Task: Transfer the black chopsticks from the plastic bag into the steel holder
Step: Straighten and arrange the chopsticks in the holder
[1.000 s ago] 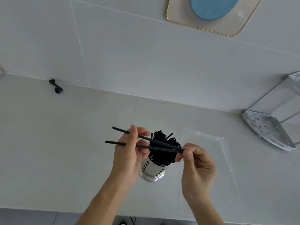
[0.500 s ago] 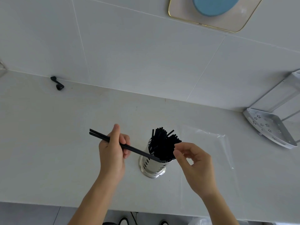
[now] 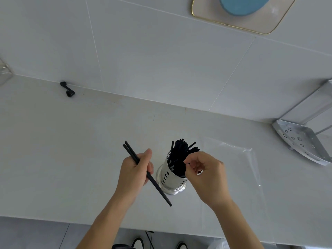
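A perforated steel holder (image 3: 169,178) stands upright on the white counter, filled with several black chopsticks (image 3: 181,151) that fan out of its top. My left hand (image 3: 133,174) grips a pair of black chopsticks (image 3: 158,190) just left of the holder; the pair slants from upper left down to lower right, its low end in front of the holder's base. My right hand (image 3: 206,175) hovers at the holder's right rim with fingers loosely curled, fingertips close to the standing chopsticks. A flat clear plastic bag (image 3: 240,169) lies on the counter to the right.
A perforated metal rack (image 3: 301,141) sits at the far right against the tiled wall. A small black hook-like piece (image 3: 67,89) lies at the back left. A gold-rimmed tray (image 3: 251,24) with a blue dish hangs on the wall. The counter's front edge (image 3: 53,220) runs below my forearms.
My right hand let go of the pair and moved to the holder's rim. My left hand swung the two chopsticks together from nearly level to a steep slant, tips dropping in front of the holder.
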